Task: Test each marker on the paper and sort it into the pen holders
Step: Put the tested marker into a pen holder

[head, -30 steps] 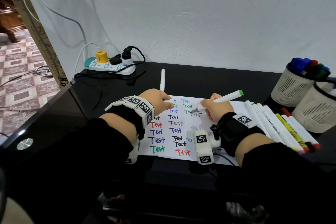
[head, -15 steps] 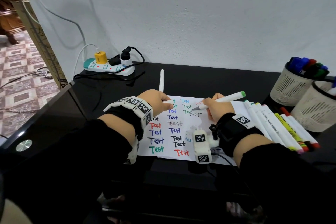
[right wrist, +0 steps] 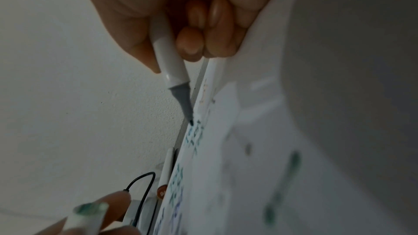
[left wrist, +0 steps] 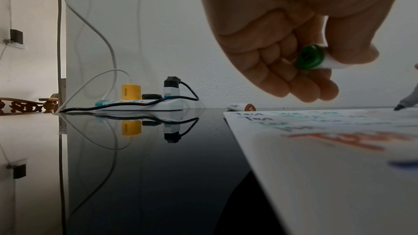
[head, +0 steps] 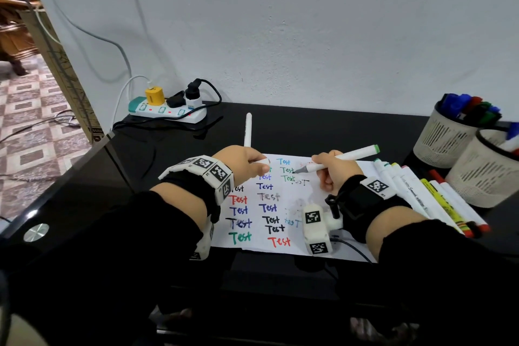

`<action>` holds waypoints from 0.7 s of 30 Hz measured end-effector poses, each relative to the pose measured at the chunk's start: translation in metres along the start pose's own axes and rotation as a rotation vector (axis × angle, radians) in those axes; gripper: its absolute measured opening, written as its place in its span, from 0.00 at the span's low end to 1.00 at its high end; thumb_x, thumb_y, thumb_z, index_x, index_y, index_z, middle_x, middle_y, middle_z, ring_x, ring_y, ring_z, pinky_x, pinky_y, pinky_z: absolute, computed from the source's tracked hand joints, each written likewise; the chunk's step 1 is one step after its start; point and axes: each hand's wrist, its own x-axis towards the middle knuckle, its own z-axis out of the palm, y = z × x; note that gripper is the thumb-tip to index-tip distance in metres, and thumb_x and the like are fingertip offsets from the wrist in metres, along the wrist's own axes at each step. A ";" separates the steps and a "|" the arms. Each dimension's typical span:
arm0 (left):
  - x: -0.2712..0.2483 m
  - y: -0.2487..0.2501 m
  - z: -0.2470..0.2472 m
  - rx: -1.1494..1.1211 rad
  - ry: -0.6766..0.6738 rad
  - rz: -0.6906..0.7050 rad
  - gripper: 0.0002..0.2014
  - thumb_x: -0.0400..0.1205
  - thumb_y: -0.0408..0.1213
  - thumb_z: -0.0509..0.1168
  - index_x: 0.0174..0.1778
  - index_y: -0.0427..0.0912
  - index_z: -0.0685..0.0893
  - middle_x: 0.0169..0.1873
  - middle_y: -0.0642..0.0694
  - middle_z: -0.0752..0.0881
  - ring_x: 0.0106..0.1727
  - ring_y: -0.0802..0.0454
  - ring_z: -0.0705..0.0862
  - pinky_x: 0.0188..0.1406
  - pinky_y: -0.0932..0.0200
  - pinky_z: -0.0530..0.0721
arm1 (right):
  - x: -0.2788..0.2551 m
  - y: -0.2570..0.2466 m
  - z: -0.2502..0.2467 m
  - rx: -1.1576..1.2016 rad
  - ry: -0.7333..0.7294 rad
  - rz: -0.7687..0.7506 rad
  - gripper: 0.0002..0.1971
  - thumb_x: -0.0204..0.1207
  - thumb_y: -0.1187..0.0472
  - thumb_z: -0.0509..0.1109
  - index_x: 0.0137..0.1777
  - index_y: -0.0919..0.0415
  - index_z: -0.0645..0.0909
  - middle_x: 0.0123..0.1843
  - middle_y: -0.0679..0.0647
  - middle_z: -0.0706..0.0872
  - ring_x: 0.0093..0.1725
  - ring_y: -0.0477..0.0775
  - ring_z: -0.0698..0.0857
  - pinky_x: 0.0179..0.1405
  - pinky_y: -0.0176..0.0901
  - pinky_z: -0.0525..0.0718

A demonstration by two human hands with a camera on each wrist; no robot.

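Note:
A white paper (head: 306, 222) covered in coloured "Test" words lies on the black table. My right hand (head: 332, 170) grips an uncapped white marker (head: 348, 159) with a green end, its grey tip (right wrist: 185, 106) touching the paper at the upper rows. My left hand (head: 247, 161) rests at the paper's top left and pinches the marker's green-ended cap (left wrist: 313, 58). A row of several markers (head: 415, 191) lies right of the paper. Two mesh pen holders stand at the right: the far pen holder (head: 446, 135) holds several capped markers, and the near pen holder (head: 486, 174) shows one or two.
Another white marker (head: 248, 129) lies on the table behind my left hand. A power strip (head: 168, 112) with plugs and cables sits at the back left by the wall. The table's left edge (head: 92, 154) drops off to a tiled floor.
The right hand has shifted the marker slightly, its tip moving up from the grey scribble to the green "Test" rows. The left hand stays in place with the cap.

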 end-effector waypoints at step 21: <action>-0.005 0.005 0.001 -0.268 -0.029 0.101 0.05 0.78 0.45 0.69 0.48 0.55 0.83 0.46 0.50 0.89 0.49 0.57 0.85 0.47 0.65 0.77 | -0.026 -0.042 0.030 -0.036 -0.318 -0.100 0.18 0.77 0.65 0.70 0.29 0.58 0.69 0.18 0.52 0.74 0.18 0.46 0.65 0.16 0.35 0.63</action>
